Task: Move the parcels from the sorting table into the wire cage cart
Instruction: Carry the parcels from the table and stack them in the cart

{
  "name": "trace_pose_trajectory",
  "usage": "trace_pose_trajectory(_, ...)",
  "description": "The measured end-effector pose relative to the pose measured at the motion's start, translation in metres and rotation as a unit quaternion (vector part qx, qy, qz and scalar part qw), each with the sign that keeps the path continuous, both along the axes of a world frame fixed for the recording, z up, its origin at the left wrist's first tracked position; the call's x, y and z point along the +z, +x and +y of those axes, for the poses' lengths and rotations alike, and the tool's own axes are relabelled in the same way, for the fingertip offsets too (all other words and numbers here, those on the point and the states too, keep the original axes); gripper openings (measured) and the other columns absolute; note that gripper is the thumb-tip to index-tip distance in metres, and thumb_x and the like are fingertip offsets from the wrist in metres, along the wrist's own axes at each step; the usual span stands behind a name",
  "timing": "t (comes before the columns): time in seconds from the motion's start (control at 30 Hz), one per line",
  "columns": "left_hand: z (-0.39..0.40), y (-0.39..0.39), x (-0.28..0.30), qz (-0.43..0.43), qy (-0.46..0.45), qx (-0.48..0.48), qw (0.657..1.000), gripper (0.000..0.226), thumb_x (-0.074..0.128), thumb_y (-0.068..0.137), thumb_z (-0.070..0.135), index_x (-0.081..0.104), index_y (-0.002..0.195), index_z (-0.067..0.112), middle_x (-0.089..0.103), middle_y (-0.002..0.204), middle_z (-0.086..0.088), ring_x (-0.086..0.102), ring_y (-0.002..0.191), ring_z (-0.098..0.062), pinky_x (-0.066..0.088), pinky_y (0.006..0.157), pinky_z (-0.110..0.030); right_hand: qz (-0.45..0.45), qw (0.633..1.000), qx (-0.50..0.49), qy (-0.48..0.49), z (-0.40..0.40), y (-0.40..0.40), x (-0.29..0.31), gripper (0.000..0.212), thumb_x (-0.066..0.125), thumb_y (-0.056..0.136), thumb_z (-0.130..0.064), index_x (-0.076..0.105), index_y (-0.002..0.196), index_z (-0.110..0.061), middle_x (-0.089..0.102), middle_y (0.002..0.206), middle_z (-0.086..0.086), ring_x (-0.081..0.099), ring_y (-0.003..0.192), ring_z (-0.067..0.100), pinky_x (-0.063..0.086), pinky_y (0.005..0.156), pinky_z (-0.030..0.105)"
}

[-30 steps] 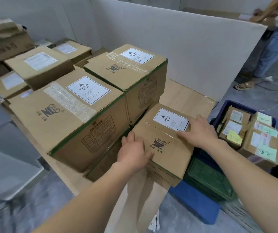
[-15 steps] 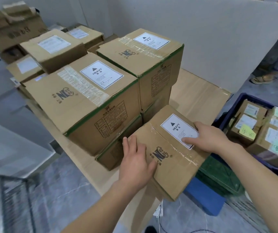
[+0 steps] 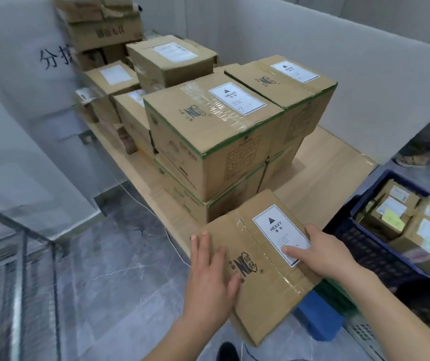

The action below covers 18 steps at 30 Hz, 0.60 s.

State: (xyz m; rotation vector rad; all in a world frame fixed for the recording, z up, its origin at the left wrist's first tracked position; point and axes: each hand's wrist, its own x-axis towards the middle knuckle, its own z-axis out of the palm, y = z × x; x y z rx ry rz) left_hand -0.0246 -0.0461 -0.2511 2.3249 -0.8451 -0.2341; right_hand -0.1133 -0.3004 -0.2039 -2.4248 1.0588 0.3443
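A brown cardboard parcel with a white HEAVY label hangs tilted over the near corner of the sorting table. My left hand presses flat on its left side. My right hand grips its right edge, fingers lying over the label. Both hands hold the parcel. Behind it several larger taped boxes are stacked two high on the table. The wire cage cart shows at the lower left, only its dark frame and mesh visible.
A blue crate with several small labelled parcels stands at the right, with a green crate and a blue block below it. White partition boards enclose the table. Another person's foot is at the far right. Grey marble floor lies between table and cart.
The parcel has slid off the table corner towards me and tilted. The view has swung left, bringing the cage cart into sight. Both hands stay on the parcel.
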Motion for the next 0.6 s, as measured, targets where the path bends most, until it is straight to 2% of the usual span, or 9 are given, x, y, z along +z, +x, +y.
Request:
trace_pose_trajectory(0.1,0.036,-0.004,0.007,0.057,-0.012,0.022,0.998,0.059,0.062,0.095,0.040,0.040,0.145,0.018,-0.016,0.167,-0.002,-0.022,0.152,-0.016,0.011,0.123,-0.029,-0.002,1.000,-0.011,0.007,0.038,-0.004,-0.002,0.054,0.069,0.081,-0.066,0.046,0.116,-0.032,0.064,0.100,-0.015,0.063,0.090,0.013,0.052,0.073,0.033)
trace_pose_trajectory(0.17,0.060,-0.008,0.011,0.116,-0.035,0.064,0.991,0.071,0.065,0.094,0.036,0.027,0.152,0.019,-0.021,0.165,0.003,-0.005,0.154,-0.016,0.014,0.119,-0.024,-0.009,0.999,-0.027,0.019,0.065,-0.006,-0.005,0.055,0.069,0.081,-0.066,0.047,0.117,-0.031,0.064,0.102,-0.015,0.063,0.091,0.012,0.053,0.077,0.034)
trace_pose_trajectory(0.2,0.072,-0.010,0.011,0.143,-0.047,0.087,0.985,0.077,0.066,0.094,0.033,0.021,0.155,0.018,-0.018,0.165,0.004,0.004,0.154,-0.015,0.018,0.116,-0.021,-0.013,0.999,-0.036,0.029,0.079,-0.007,-0.006,0.055,0.069,0.081,-0.066,0.048,0.117,-0.030,0.064,0.102,-0.016,0.062,0.091,0.012,0.052,0.077,0.034)
trace_pose_trajectory(0.27,0.096,-0.013,0.010,0.189,-0.072,0.126,0.971,0.085,0.068,0.091,0.031,0.014,0.157,0.021,0.004,0.166,0.001,0.019,0.150,-0.016,0.022,0.114,-0.022,-0.025,0.997,-0.056,0.048,0.107,-0.009,-0.010,0.056,0.070,0.082,-0.065,0.050,0.117,-0.027,0.063,0.102,-0.015,0.061,0.092,0.012,0.050,0.075,0.033)
trace_pose_trajectory(0.3,0.108,-0.013,0.008,0.209,-0.088,0.146,0.963,0.085,0.069,0.088,0.032,0.018,0.155,0.027,0.023,0.159,0.003,0.031,0.143,-0.015,0.030,0.115,-0.028,-0.032,0.996,-0.063,0.052,0.120,-0.010,-0.013,0.056,0.070,0.082,-0.065,0.050,0.117,-0.026,0.063,0.103,-0.014,0.062,0.093,0.014,0.049,0.075,0.033)
trace_pose_trajectory(0.37,0.131,-0.012,0.004,0.260,-0.101,0.174,0.944,0.074,0.067,0.078,0.035,0.031,0.143,0.038,0.051,0.135,0.013,0.052,0.123,-0.013,0.047,0.102,-0.039,-0.043,0.995,-0.069,0.049,0.145,-0.010,-0.014,0.056,0.070,0.082,-0.064,0.050,0.116,-0.025,0.064,0.104,-0.011,0.062,0.095,0.018,0.047,0.073,0.034)
trace_pose_trajectory(0.43,0.157,-0.009,0.002,0.296,-0.083,0.187,0.933,0.062,0.067,0.076,0.034,0.039,0.131,0.037,0.060,0.121,0.013,0.059,0.112,-0.014,0.050,0.095,-0.040,-0.047,0.996,-0.064,0.043,0.170,-0.007,-0.014,0.052,0.071,0.082,-0.062,0.051,0.113,-0.025,0.064,0.104,-0.010,0.061,0.092,0.017,0.044,0.068,0.032)
trace_pose_trajectory(0.5,0.184,-0.004,-0.001,0.311,-0.075,0.203,0.925,0.056,0.070,0.080,0.029,0.042,0.128,0.032,0.061,0.118,0.011,0.060,0.108,-0.014,0.051,0.093,-0.040,-0.051,0.996,-0.055,0.039,0.194,-0.002,-0.016,0.048,0.071,0.083,-0.061,0.053,0.110,-0.026,0.065,0.102,-0.012,0.060,0.088,0.014,0.043,0.066,0.031)
trace_pose_trajectory(0.6,0.226,0.004,-0.004,0.310,-0.070,0.227,0.920,0.057,0.073,0.081,0.029,0.041,0.128,0.031,0.062,0.118,0.011,0.061,0.106,-0.014,0.051,0.089,-0.036,-0.070,0.995,-0.040,0.065,0.231,0.011,-0.024,0.043,0.070,0.081,-0.061,0.059,0.108,-0.029,0.067,0.100,-0.018,0.064,0.091,0.011,0.050,0.075,0.033)
